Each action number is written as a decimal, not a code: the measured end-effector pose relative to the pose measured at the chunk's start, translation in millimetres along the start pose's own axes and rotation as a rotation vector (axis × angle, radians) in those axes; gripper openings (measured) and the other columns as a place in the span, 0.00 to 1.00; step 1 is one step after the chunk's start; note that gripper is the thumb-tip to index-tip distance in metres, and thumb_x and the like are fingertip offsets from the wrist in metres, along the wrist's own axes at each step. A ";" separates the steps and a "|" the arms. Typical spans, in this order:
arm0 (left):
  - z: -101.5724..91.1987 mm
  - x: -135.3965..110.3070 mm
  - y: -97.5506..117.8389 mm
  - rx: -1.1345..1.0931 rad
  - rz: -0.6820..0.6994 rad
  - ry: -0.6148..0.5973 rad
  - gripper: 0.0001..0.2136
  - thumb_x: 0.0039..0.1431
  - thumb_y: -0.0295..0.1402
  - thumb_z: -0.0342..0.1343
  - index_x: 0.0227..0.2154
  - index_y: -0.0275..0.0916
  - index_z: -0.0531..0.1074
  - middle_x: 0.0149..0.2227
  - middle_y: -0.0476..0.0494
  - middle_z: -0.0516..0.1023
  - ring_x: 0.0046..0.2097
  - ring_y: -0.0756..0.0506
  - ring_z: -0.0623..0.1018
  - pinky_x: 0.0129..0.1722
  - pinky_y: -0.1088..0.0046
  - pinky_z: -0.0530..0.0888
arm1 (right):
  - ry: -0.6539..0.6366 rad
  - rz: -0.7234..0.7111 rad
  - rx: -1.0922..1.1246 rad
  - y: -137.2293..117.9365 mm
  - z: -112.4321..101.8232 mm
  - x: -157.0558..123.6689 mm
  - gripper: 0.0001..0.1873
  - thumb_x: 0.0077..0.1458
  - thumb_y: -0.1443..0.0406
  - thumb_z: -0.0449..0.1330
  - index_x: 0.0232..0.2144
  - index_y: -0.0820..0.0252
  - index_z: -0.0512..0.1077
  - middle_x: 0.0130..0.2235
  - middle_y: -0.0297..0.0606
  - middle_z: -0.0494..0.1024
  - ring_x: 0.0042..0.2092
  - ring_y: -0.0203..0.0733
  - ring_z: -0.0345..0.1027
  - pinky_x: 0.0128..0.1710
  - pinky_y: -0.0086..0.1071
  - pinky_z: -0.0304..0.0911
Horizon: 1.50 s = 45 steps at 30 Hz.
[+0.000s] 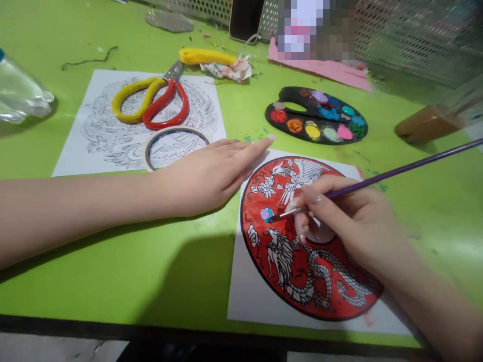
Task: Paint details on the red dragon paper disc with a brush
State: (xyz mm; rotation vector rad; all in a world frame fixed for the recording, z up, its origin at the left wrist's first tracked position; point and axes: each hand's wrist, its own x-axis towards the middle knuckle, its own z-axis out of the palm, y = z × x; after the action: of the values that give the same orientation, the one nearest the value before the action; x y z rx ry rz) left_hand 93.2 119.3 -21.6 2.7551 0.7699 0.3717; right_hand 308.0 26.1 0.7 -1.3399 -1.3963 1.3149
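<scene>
My right hand [347,226] pinches a thin purple paintbrush [400,168], its tip touching a small blue and pink spot on a red-painted round dragon and phoenix picture [287,271]. My left hand [211,176] lies flat and open on the green table [113,281], fingertips just above the painted sheet. Beyond those fingers, a roll of masking tape [175,148] rests on an uncoloured line-drawing sheet [98,136]. Red and yellow handled scissors [158,103] lie on that sheet too. A black palette of paints [317,115] sits beyond my right hand.
A plastic bottle [20,88] lies at the far left. A yellow-handled tool [207,57] rests by crumpled paper [226,70] at the back. Pink paper [320,68], a brown cup [426,123] and a metal mesh basket [415,40] stand behind. The table's front edge runs along the bottom.
</scene>
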 end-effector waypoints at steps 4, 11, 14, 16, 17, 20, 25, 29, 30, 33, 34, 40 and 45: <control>-0.4 -0.6 0.0 -0.006 0.018 0.014 0.24 0.70 0.31 0.38 0.66 0.27 0.51 0.62 0.30 0.67 0.61 0.40 0.70 0.61 0.62 0.67 | 0.013 -0.008 -0.029 0.3 0.5 0.5 0.12 0.62 0.59 0.61 0.28 0.56 0.75 0.20 0.30 0.74 0.21 0.27 0.68 0.19 0.17 0.62; -2.4 -0.7 1.4 -0.004 -0.003 -0.018 0.24 0.69 0.28 0.37 0.66 0.27 0.50 0.64 0.32 0.65 0.63 0.41 0.68 0.63 0.62 0.65 | 0.050 -0.018 -0.121 3.6 -5.6 -6.6 0.10 0.59 0.56 0.63 0.28 0.51 0.77 0.18 0.28 0.73 0.19 0.26 0.65 0.18 0.16 0.61; -3.2 -0.3 2.7 0.002 -0.003 -0.038 0.24 0.68 0.27 0.36 0.66 0.27 0.49 0.65 0.34 0.63 0.64 0.43 0.67 0.64 0.64 0.63 | 0.082 -0.005 -0.129 7.8 -8.9 -7.8 0.10 0.57 0.55 0.64 0.28 0.50 0.77 0.18 0.29 0.72 0.18 0.29 0.64 0.16 0.17 0.61; -3.7 -0.6 3.0 0.007 -0.005 -0.040 0.24 0.68 0.28 0.36 0.65 0.27 0.49 0.65 0.34 0.63 0.64 0.43 0.66 0.64 0.63 0.63 | 0.075 0.005 -0.077 10.1 -10.3 -6.8 0.12 0.58 0.53 0.63 0.28 0.51 0.78 0.18 0.31 0.72 0.18 0.31 0.65 0.15 0.18 0.61; -4.0 -0.8 3.1 0.005 -0.006 -0.039 0.24 0.68 0.29 0.36 0.65 0.27 0.50 0.65 0.34 0.63 0.64 0.43 0.66 0.64 0.62 0.64 | 0.060 0.014 -0.038 10.6 -10.9 -6.1 0.13 0.59 0.53 0.62 0.28 0.51 0.79 0.19 0.33 0.73 0.19 0.32 0.66 0.15 0.19 0.61; -5.2 -1.5 3.6 -0.017 -0.021 -0.048 0.24 0.68 0.28 0.35 0.65 0.30 0.50 0.65 0.35 0.63 0.64 0.43 0.66 0.62 0.60 0.66 | 0.016 0.058 0.062 9.9 -12.5 -4.6 0.16 0.61 0.53 0.58 0.29 0.52 0.80 0.20 0.37 0.74 0.20 0.33 0.67 0.16 0.21 0.63; -5.8 -1.8 4.0 -0.032 -0.029 -0.046 0.23 0.69 0.28 0.34 0.65 0.32 0.50 0.65 0.36 0.63 0.64 0.42 0.66 0.62 0.59 0.66 | -0.011 0.064 0.141 8.6 -12.1 -4.1 0.11 0.59 0.55 0.62 0.29 0.49 0.81 0.21 0.36 0.76 0.20 0.32 0.68 0.17 0.19 0.62; -5.1 -1.5 3.9 -0.024 -0.018 -0.036 0.23 0.69 0.29 0.37 0.65 0.30 0.50 0.64 0.35 0.65 0.62 0.42 0.68 0.63 0.63 0.65 | 0.004 0.105 0.135 8.3 -9.5 -4.5 0.12 0.59 0.54 0.62 0.29 0.51 0.79 0.23 0.35 0.77 0.23 0.31 0.70 0.20 0.18 0.63; -4.9 -1.4 3.7 -0.022 -0.016 -0.034 0.23 0.69 0.29 0.37 0.65 0.30 0.50 0.63 0.35 0.66 0.62 0.42 0.69 0.63 0.63 0.65 | 0.021 0.114 0.123 7.9 -8.7 -4.6 0.12 0.59 0.54 0.63 0.28 0.52 0.79 0.23 0.35 0.77 0.23 0.31 0.70 0.20 0.18 0.63; -4.9 -1.3 2.7 -0.018 -0.012 -0.028 0.23 0.70 0.30 0.38 0.65 0.29 0.50 0.62 0.35 0.67 0.61 0.42 0.70 0.63 0.64 0.65 | 0.030 0.115 0.105 6.6 -6.8 -4.4 0.12 0.58 0.55 0.64 0.27 0.54 0.77 0.23 0.33 0.77 0.22 0.29 0.66 0.20 0.19 0.62; -5.0 -1.2 2.4 -0.017 -0.011 -0.025 0.23 0.70 0.29 0.38 0.65 0.28 0.51 0.62 0.34 0.67 0.61 0.42 0.70 0.63 0.64 0.65 | 0.023 0.102 0.111 6.5 -6.3 -4.3 0.12 0.59 0.55 0.63 0.27 0.53 0.77 0.23 0.32 0.77 0.21 0.29 0.66 0.20 0.19 0.61; -4.8 -0.9 2.3 -0.033 -0.019 -0.029 0.24 0.69 0.30 0.38 0.66 0.30 0.50 0.62 0.34 0.67 0.61 0.41 0.70 0.62 0.63 0.66 | -0.038 0.053 0.065 7.4 -7.7 -4.8 0.10 0.62 0.59 0.60 0.30 0.51 0.77 0.23 0.30 0.77 0.23 0.29 0.68 0.20 0.20 0.61; -4.3 -0.7 2.6 -0.026 -0.029 -0.035 0.24 0.70 0.31 0.37 0.66 0.30 0.49 0.63 0.35 0.66 0.62 0.42 0.68 0.63 0.64 0.64 | -0.061 0.048 0.034 5.0 -7.6 -4.6 0.10 0.62 0.60 0.60 0.29 0.53 0.76 0.22 0.29 0.76 0.21 0.26 0.68 0.18 0.18 0.57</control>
State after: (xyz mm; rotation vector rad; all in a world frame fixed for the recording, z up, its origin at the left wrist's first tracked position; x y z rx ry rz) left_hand 92.5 117.5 -16.8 2.7161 0.7900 0.3245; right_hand 317.0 22.3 -2.4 -1.3284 -1.3838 1.4161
